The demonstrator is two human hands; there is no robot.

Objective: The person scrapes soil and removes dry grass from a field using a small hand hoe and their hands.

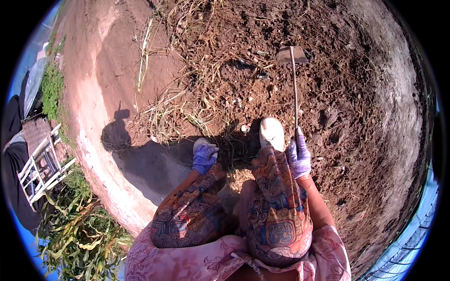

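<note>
My right hand, in a purple and white knitted glove, grips the thin handle of a hoe. The hoe reaches forward from beside my right shoe, and its flat metal blade rests on loose dark soil. My left hand, gloved alike, hangs in front of my left knee with its fingers bent. It overlaps my left shoe, and whether it touches the shoe or holds anything is unclear. Dry uprooted grass lies ahead of that hand.
Smooth bare ground spreads to the left, with a pale strip along it. Farther left are a white wooden frame, dark cloth and leafy plants. Blue sheeting with bars lines the lower right edge.
</note>
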